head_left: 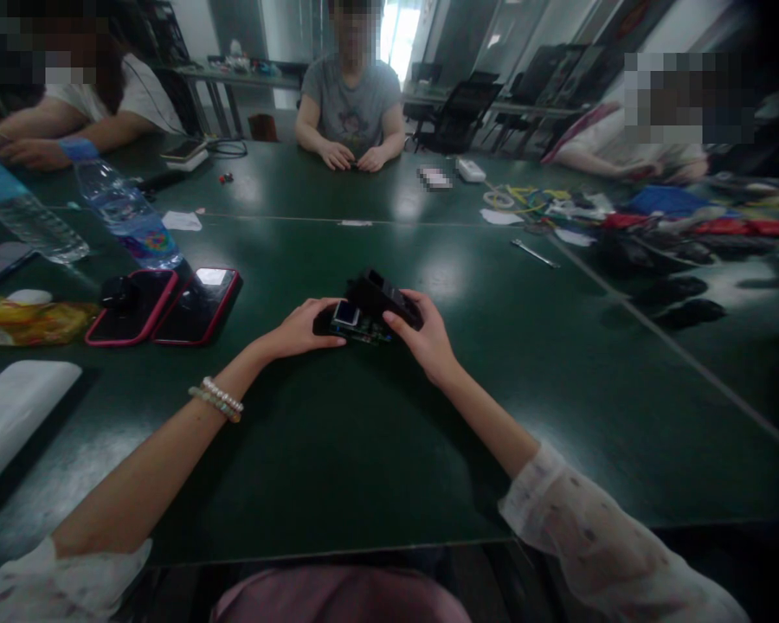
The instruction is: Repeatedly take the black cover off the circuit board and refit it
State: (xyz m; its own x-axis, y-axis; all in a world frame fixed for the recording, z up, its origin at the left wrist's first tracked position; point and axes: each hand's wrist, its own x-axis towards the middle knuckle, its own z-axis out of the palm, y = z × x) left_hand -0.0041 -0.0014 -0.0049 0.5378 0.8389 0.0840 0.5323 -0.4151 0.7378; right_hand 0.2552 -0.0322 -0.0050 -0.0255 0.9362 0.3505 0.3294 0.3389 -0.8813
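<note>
Over the middle of the green table (363, 450), my left hand (302, 329) grips a small circuit board (363, 330) with a little square screen, seated at a dark case part. My right hand (425, 333) is closed on a black plastic cover (380, 292), which is tilted above the board's right side. Cover and board touch or nearly touch; the exact contact cannot be made out. Fingertips of both hands are partly hidden behind these parts.
Left of my hands lie two red-edged phones (198, 307), a water bottle (130, 212), a yellow wrapper (35, 322) and a white device (19, 415). A wrench (536, 253) and a heap of cables (675, 216) lie to the right. Several people sit around the table.
</note>
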